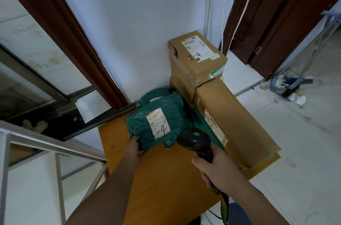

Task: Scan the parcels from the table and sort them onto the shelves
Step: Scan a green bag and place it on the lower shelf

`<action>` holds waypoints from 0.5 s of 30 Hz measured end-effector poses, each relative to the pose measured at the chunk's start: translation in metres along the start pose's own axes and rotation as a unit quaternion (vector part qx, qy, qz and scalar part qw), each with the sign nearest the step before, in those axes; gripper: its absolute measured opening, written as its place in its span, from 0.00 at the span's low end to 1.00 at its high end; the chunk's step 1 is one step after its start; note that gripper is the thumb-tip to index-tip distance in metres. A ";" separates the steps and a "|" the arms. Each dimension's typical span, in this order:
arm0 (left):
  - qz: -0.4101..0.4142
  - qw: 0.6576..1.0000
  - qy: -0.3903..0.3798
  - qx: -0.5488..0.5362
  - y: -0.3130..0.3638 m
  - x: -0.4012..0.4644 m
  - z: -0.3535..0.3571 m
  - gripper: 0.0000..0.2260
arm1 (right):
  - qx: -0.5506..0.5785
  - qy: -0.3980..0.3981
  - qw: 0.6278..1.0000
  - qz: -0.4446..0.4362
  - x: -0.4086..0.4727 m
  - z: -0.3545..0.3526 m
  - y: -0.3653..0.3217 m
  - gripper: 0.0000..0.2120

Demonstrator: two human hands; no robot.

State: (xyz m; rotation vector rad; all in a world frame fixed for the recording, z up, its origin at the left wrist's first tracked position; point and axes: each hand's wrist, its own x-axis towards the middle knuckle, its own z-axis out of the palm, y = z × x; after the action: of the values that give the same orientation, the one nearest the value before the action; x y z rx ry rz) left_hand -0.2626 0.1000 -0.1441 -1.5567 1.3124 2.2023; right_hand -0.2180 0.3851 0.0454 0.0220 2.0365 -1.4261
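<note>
A green plastic mailer parcel (158,123) with a white label lies on the wooden table (162,178). My left hand (133,149) holds its near left corner, fingers under the edge. My right hand (215,168) grips the handle of a black barcode scanner (194,140), whose head, showing a green light, points at the mailer's label. A small cardboard box (198,55) marked "2-4" is stacked on another box at the back. A long cardboard box (234,123) lies along the table's right side.
A blue wall (138,31) stands behind the table. A metal rack frame (55,151) is at the left. Brown door frames flank the wall. White cables (224,12) hang down it. A mop (287,80) lies on the tiled floor at the right.
</note>
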 end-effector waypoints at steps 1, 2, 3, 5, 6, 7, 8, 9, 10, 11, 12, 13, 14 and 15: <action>-0.001 1.000 -0.014 -0.017 -0.001 -0.004 -0.003 0.16 | -0.003 -0.001 1.000 0.000 0.001 0.001 -0.001 0.06; -0.008 0.999 -0.026 -0.032 -0.001 -0.008 -0.006 0.17 | -0.004 -0.002 1.000 -0.001 0.002 0.003 -0.003 0.05; -0.019 0.998 -0.035 -0.044 -0.003 -0.010 -0.009 0.17 | -0.003 -0.003 1.000 -0.002 0.003 0.004 -0.004 0.05; -0.045 0.997 -0.043 -0.050 -0.003 -0.014 -0.012 0.19 | 0.004 -0.005 1.000 -0.003 0.003 0.006 -0.006 0.05; -0.060 0.996 -0.045 -0.047 -0.003 -0.016 -0.013 0.23 | 0.005 -0.007 1.000 -0.002 0.003 0.007 -0.006 0.05; -0.073 0.995 -0.051 -0.043 -0.003 -0.017 -0.013 0.27 | 0.005 -0.009 1.000 -0.001 0.003 0.007 -0.007 0.05; -0.084 0.994 -0.060 -0.041 -0.003 -0.018 -0.013 0.30 | 0.002 -0.010 1.000 0.000 0.003 0.008 -0.007 0.05; -0.093 0.992 -0.070 -0.042 -0.003 -0.018 -0.012 0.32 | -0.001 -0.011 1.000 0.001 0.002 0.009 -0.008 0.05; -0.100 0.991 -0.076 -0.046 -0.003 -0.018 -0.012 0.33 | -0.002 -0.013 1.000 0.001 0.002 0.009 -0.008 0.04; -0.106 0.990 -0.079 -0.050 -0.004 -0.018 -0.010 0.34 | -0.001 -0.012 1.000 0.002 0.001 0.010 -0.007 0.04; -0.113 0.989 -0.083 -0.054 -0.004 -0.019 -0.009 0.35 | 0.000 -0.011 1.000 0.003 0.001 0.010 -0.006 0.05; -0.122 0.987 -0.091 -0.060 -0.004 -0.018 -0.007 0.35 | 0.001 -0.010 1.000 0.005 0.000 0.011 -0.006 0.05; -0.129 0.984 -0.102 -0.069 -0.006 -0.017 -0.006 0.35 | 0.000 -0.010 1.000 0.007 -0.001 0.011 -0.005 0.05; -0.134 0.981 -0.116 -0.080 -0.007 -0.017 -0.005 0.35 | -0.001 -0.011 1.000 0.007 -0.001 0.011 -0.004 0.05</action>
State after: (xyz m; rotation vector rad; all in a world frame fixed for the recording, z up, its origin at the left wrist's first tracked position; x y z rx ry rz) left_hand -0.2477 0.1061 -0.1346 -1.3781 0.8275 2.2749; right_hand -0.2128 0.3745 0.0467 0.0201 2.0152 -1.4095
